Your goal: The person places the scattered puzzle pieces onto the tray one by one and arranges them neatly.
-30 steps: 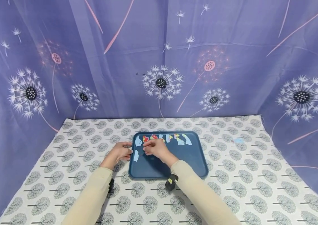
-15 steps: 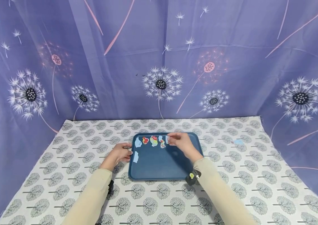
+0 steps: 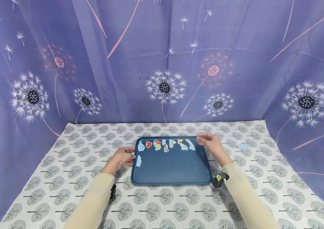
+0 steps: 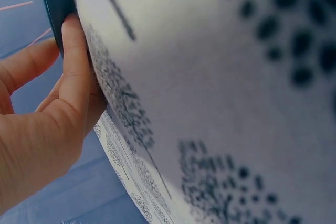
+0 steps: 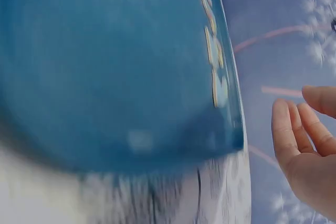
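Note:
A dark blue tray point(image 3: 173, 170) lies on the cloth, holding several flat, irregular puzzle pieces. Most form a row along its far side, among them a red piece point(image 3: 148, 144), a red-and-yellow piece point(image 3: 157, 144) and a curved pale blue piece point(image 3: 191, 144). Another light blue piece point(image 3: 138, 161) sits below the row's left end. My left hand point(image 3: 122, 156) touches the tray's left rim with thumb and fingertips, seen close in the left wrist view. Above the tray's far right corner is my right hand point(image 3: 212, 144), holding nothing; its thumb and fingers are apart in the right wrist view.
A small light blue piece with a red spot point(image 3: 242, 146) lies on the tree-patterned tablecloth point(image 3: 259, 171), right of the tray. A purple dandelion-print curtain point(image 3: 121, 79) hangs behind and beside the table.
My right hand has swept rightward along the row, from the left pieces to beyond the right end, uncovering the whole row. My left hand stays at the tray's left rim.

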`<state>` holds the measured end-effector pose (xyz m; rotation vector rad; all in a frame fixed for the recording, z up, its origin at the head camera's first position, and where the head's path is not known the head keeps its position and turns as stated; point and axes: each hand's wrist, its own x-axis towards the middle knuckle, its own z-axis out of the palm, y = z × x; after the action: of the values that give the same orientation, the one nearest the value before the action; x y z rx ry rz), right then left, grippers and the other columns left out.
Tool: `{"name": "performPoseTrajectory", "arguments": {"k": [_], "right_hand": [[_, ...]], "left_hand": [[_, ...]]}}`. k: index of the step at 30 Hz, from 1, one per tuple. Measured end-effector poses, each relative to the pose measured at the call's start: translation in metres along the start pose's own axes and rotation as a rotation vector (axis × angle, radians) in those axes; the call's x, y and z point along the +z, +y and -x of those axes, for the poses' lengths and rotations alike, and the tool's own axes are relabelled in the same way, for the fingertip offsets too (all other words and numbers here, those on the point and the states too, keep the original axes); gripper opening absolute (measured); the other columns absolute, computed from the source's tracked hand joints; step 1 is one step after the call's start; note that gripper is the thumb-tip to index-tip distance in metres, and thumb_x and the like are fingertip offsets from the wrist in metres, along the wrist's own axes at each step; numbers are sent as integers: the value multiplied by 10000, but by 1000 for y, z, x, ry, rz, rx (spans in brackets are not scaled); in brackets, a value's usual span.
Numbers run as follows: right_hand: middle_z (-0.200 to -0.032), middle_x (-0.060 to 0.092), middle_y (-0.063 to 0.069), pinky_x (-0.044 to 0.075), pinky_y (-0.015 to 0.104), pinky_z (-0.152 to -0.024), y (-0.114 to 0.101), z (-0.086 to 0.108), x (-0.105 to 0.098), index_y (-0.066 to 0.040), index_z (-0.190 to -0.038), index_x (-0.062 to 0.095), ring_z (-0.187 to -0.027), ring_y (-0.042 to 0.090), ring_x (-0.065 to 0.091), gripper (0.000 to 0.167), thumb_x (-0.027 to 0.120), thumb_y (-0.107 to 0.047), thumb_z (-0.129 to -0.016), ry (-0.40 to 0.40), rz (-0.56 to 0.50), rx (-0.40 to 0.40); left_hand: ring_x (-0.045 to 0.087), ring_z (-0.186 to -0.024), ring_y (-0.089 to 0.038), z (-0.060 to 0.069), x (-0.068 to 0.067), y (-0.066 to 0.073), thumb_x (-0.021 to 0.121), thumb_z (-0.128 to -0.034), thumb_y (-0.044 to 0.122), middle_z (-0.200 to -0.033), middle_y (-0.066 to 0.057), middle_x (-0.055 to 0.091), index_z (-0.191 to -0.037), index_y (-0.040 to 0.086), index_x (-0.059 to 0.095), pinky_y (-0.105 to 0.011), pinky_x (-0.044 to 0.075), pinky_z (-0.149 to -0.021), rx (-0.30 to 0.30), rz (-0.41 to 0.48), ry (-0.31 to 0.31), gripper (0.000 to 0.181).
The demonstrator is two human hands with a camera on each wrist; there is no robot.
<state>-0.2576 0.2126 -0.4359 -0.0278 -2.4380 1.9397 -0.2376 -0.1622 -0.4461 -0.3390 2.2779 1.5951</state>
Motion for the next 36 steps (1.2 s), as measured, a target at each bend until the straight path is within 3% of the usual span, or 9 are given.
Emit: {"name": "performPoseTrajectory", "arguments": {"k": [6, 11, 18, 26, 29, 31, 34, 36], "right_hand": [[-1252, 577, 258, 495, 431, -968, 4, 3, -37, 32, -1303, 539, -1051, 305, 629, 417, 617, -163, -943, 27, 162, 2], [-1320, 535, 242, 444, 463, -1023, 8, 7, -65, 25, -1340, 496, -1129, 293, 596, 475, 614, -222, -951, 48, 203, 28], [-1296, 578, 126, 420, 456, -1037, 14, 13, -102, 8, -1341, 502, -937, -21, 542, 545, 627, -337, -938, 105, 255, 29], [-1260, 619, -8, 369, 521, -1066, 25, 17, -134, -2, -1371, 492, -899, -114, 469, 575, 615, -366, -943, 165, 275, 52], [-1188, 631, -125, 379, 474, -1073, 30, 20, -143, -27, -1383, 492, -894, -133, 476, 555, 625, -337, -942, 184, 256, 61], [-1150, 626, -169, 429, 371, -1040, 35, 21, -148, -45, -1382, 498, -889, -129, 496, 538, 633, -317, -939, 194, 242, 72], [-1205, 604, -126, 453, 289, -1004, 42, 21, -155, -62, -1402, 477, -908, -116, 490, 553, 630, -323, -939, 205, 242, 114], [-1309, 568, -23, 429, 313, -1041, 46, 19, -158, -54, -1422, 445, -970, -52, 501, 587, 625, -336, -940, 211, 227, 148]], "left_hand": [[587, -691, -192, 0, 0, -1, 581, -877, -78, -871, -158, 601, -1331, -39, 518, -299, 585, -633, 10, 2, 3, 460], [586, -693, -193, -1, -1, -2, 584, -879, -78, -884, -160, 595, -1334, -37, 516, -295, 583, -625, 4, 4, 4, 462], [589, -704, -197, -2, 0, -2, 589, -878, -67, -877, -161, 597, -1340, -24, 515, -300, 588, -638, 3, -8, 8, 469], [586, -691, -190, -3, -1, -1, 588, -877, -69, -884, -156, 598, -1348, -33, 503, -297, 589, -633, 0, -3, 3, 480], [583, -687, -188, -3, -1, -1, 590, -875, -69, -876, -149, 595, -1348, -26, 506, -297, 589, -633, -5, -2, 3, 483], [585, -686, -190, -2, -1, -1, 593, -871, -71, -866, -150, 595, -1346, -24, 509, -297, 589, -631, -8, -2, 2, 484], [588, -692, -193, -2, 0, -1, 588, -873, -71, -869, -158, 596, -1348, -30, 503, -292, 586, -623, -7, -6, -4, 484], [589, -698, -196, -3, 0, -1, 589, -875, -71, -883, -159, 594, -1350, -30, 501, -288, 583, -618, -6, -3, -4, 485]]}}
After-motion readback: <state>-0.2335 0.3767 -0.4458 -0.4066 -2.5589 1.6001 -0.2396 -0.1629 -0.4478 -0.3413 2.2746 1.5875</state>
